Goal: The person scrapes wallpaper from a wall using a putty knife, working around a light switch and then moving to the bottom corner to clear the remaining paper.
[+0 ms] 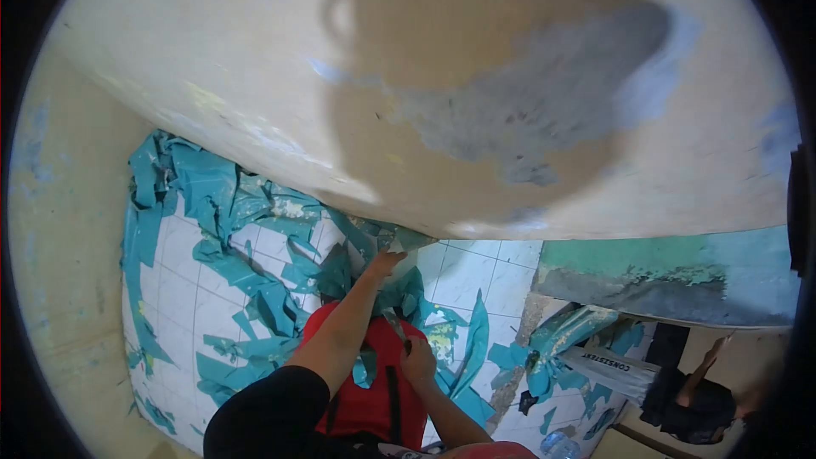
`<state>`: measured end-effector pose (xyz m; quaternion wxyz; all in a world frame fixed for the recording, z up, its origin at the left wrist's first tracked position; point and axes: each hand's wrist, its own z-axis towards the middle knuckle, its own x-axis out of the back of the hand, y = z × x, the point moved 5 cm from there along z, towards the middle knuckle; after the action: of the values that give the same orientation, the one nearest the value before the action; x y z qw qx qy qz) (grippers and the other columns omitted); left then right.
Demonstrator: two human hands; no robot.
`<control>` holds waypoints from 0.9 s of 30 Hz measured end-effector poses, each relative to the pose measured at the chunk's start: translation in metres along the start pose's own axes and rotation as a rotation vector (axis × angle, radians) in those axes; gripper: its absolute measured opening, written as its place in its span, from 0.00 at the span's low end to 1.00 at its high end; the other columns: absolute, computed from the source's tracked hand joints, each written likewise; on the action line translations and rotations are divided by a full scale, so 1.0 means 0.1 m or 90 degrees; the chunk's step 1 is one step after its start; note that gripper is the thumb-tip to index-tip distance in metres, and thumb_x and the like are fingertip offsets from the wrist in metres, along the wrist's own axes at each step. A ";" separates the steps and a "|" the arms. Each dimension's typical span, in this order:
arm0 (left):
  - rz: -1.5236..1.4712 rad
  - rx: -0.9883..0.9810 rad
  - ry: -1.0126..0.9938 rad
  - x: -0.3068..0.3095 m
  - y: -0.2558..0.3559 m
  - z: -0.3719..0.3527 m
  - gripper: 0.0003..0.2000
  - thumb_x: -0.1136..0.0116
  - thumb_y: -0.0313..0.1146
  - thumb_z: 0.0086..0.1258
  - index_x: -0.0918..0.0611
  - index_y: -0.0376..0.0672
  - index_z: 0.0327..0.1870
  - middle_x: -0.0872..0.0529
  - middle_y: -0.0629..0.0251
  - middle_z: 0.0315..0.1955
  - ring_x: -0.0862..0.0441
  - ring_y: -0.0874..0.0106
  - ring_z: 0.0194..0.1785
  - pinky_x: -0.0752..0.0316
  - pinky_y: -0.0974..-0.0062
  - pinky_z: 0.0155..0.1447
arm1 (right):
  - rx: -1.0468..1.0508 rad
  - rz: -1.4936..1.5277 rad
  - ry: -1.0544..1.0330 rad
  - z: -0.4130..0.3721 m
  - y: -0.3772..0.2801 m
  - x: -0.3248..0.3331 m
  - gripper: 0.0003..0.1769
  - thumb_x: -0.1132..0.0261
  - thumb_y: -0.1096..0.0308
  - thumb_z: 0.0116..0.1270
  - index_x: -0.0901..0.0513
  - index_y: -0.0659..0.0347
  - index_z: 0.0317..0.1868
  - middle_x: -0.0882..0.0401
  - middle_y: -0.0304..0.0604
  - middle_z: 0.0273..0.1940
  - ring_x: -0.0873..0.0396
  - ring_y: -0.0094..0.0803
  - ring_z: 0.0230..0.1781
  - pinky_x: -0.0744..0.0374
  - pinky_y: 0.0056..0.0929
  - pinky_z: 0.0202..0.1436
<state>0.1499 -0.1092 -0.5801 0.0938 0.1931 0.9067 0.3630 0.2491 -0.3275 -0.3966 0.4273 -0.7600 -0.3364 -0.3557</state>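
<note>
My left hand [388, 263] reaches forward over the teal peeled sheets, close to the foot of the wall [255, 102]. Its fingers look stretched out, and I see nothing held in them. Nearer my body, my right hand [416, 363] is closed around a scraper [393, 321], its flat blade pointing away from me. A red garment or bag with black straps [365, 399] covers my front between the arms. Loose teal paint peelings [263, 297] lie around both hands, some against the wall's base.
White floor tiles [174, 289] show between the scattered peelings. Bare grey patches [527, 93] mark the wall, under a large shadow. At right are a green wall section [629, 263], a printed plastic sack [612, 370], a clear bottle [557, 444] and another person in dark clothing [693, 408].
</note>
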 end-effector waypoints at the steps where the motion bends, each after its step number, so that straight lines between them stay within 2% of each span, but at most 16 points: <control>1: 0.008 -0.086 -0.037 -0.06 0.18 0.05 0.37 0.36 0.52 0.60 0.32 0.45 0.68 0.30 0.53 0.64 0.33 0.58 0.67 0.25 0.60 0.55 | 0.014 -0.029 0.000 0.10 0.01 -0.03 0.12 0.38 0.66 0.60 0.22 0.57 0.45 0.22 0.51 0.40 0.22 0.52 0.43 0.23 0.48 0.45; 2: -0.245 0.053 0.021 -0.15 0.24 0.15 0.35 0.35 0.52 0.60 0.30 0.48 0.67 0.38 0.56 0.70 0.41 0.62 0.72 0.24 0.58 0.53 | 0.010 -0.021 0.004 0.17 0.03 -0.05 0.12 0.38 0.66 0.60 0.22 0.57 0.45 0.22 0.51 0.40 0.22 0.52 0.43 0.23 0.48 0.45; 4: -0.280 0.095 0.111 -0.27 0.14 0.49 0.30 0.37 0.50 0.62 0.26 0.46 0.63 0.29 0.59 0.64 0.31 0.61 0.66 0.23 0.54 0.50 | -0.011 0.013 0.059 0.29 0.15 -0.09 0.11 0.38 0.67 0.60 0.22 0.58 0.44 0.22 0.51 0.39 0.22 0.51 0.42 0.23 0.48 0.44; 8: -0.332 0.014 0.050 -0.30 -0.62 1.09 0.22 0.40 0.47 0.65 0.19 0.41 0.53 0.19 0.57 0.55 0.20 0.55 0.55 0.22 0.53 0.49 | 0.015 0.026 0.112 0.49 0.20 -0.11 0.13 0.38 0.68 0.59 0.23 0.60 0.44 0.23 0.50 0.38 0.22 0.50 0.41 0.23 0.48 0.42; 10: 0.448 -0.105 0.031 -0.01 -0.79 1.06 0.16 0.44 0.43 0.65 0.15 0.38 0.41 0.14 0.52 0.43 0.16 0.49 0.45 0.22 0.54 0.49 | 0.009 0.037 0.103 0.47 0.21 -0.10 0.13 0.38 0.68 0.58 0.23 0.59 0.44 0.23 0.50 0.38 0.22 0.50 0.42 0.23 0.49 0.42; 12: 0.438 -0.042 0.206 0.35 -0.60 0.41 0.14 0.47 0.38 0.64 0.14 0.37 0.35 0.14 0.47 0.39 0.16 0.48 0.45 0.22 0.56 0.50 | -0.010 0.046 0.113 0.43 0.18 -0.05 0.10 0.38 0.68 0.59 0.22 0.60 0.42 0.22 0.50 0.36 0.21 0.51 0.39 0.23 0.47 0.41; 14: 0.477 0.056 0.260 0.70 -1.07 0.31 0.13 0.49 0.36 0.64 0.14 0.38 0.35 0.13 0.48 0.37 0.16 0.49 0.44 0.21 0.57 0.50 | -0.013 0.041 0.091 0.33 0.12 -0.02 0.11 0.38 0.67 0.59 0.22 0.59 0.42 0.21 0.49 0.36 0.21 0.51 0.39 0.23 0.47 0.41; 16: 0.536 0.101 0.284 1.12 -0.99 -0.33 0.13 0.49 0.35 0.63 0.14 0.37 0.37 0.13 0.49 0.40 0.16 0.50 0.46 0.21 0.57 0.52 | -0.020 0.010 0.057 0.19 0.03 0.01 0.10 0.39 0.66 0.60 0.22 0.58 0.41 0.21 0.49 0.35 0.21 0.51 0.38 0.23 0.48 0.41; 18: 0.697 0.141 0.213 1.68 -1.52 -0.58 0.13 0.48 0.33 0.63 0.14 0.38 0.38 0.13 0.50 0.41 0.15 0.54 0.47 0.21 0.59 0.52 | -0.021 0.015 0.020 0.05 0.00 0.03 0.10 0.39 0.65 0.60 0.22 0.58 0.41 0.21 0.50 0.36 0.21 0.51 0.39 0.23 0.49 0.41; 21: 0.834 0.273 0.209 2.47 -1.41 -1.83 0.11 0.48 0.35 0.64 0.13 0.43 0.38 0.13 0.56 0.41 0.14 0.60 0.46 0.19 0.64 0.48 | -0.029 0.029 -0.046 -0.15 0.04 -0.01 0.11 0.39 0.63 0.61 0.23 0.57 0.41 0.20 0.52 0.36 0.20 0.53 0.39 0.23 0.51 0.42; 22: 0.799 0.322 0.288 2.82 -1.60 -2.19 0.11 0.46 0.35 0.64 0.14 0.43 0.38 0.13 0.57 0.42 0.14 0.61 0.46 0.19 0.62 0.50 | -0.037 0.037 -0.078 -0.19 0.06 -0.03 0.11 0.38 0.62 0.62 0.23 0.58 0.42 0.19 0.53 0.37 0.20 0.55 0.40 0.23 0.52 0.42; 23: 0.609 0.347 0.476 3.01 -1.44 -2.74 0.10 0.46 0.35 0.64 0.15 0.42 0.39 0.13 0.55 0.42 0.14 0.61 0.46 0.19 0.61 0.50 | -0.033 0.045 -0.072 -0.22 0.09 -0.04 0.11 0.38 0.62 0.62 0.23 0.58 0.42 0.19 0.53 0.37 0.20 0.55 0.40 0.23 0.52 0.42; 24: 0.534 0.404 0.550 3.17 -1.31 -3.19 0.11 0.48 0.34 0.64 0.17 0.41 0.41 0.13 0.54 0.41 0.14 0.60 0.46 0.18 0.60 0.49 | -0.063 0.065 -0.112 -0.27 0.15 -0.08 0.13 0.39 0.60 0.63 0.23 0.58 0.43 0.19 0.54 0.38 0.20 0.56 0.41 0.23 0.52 0.44; 25: 0.641 0.369 0.481 3.45 -1.53 -3.42 0.12 0.49 0.34 0.65 0.18 0.38 0.42 0.13 0.52 0.40 0.14 0.58 0.46 0.18 0.60 0.47 | -0.094 0.085 -0.151 -0.30 0.18 -0.10 0.15 0.39 0.58 0.64 0.23 0.58 0.45 0.18 0.56 0.39 0.21 0.58 0.42 0.23 0.53 0.45; 26: 0.610 0.425 0.549 3.43 -1.24 -3.84 0.14 0.50 0.36 0.66 0.18 0.36 0.42 0.14 0.51 0.42 0.15 0.55 0.47 0.18 0.60 0.47 | -0.095 0.095 -0.146 -0.31 0.17 -0.06 0.15 0.39 0.58 0.64 0.23 0.58 0.45 0.18 0.56 0.39 0.21 0.58 0.42 0.23 0.53 0.45; 27: 0.668 0.395 0.463 3.51 -1.20 -4.05 0.19 0.56 0.41 0.71 0.19 0.35 0.44 0.15 0.48 0.45 0.16 0.52 0.49 0.20 0.58 0.52 | -0.118 0.135 -0.159 -0.35 0.17 -0.04 0.16 0.39 0.57 0.64 0.23 0.58 0.47 0.18 0.57 0.40 0.21 0.59 0.44 0.23 0.52 0.46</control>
<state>-0.3283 -0.2936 -0.3823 -0.4612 0.4890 0.7294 0.1270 0.2519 -0.3666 -0.3934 0.3457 -0.8655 -0.2709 -0.2409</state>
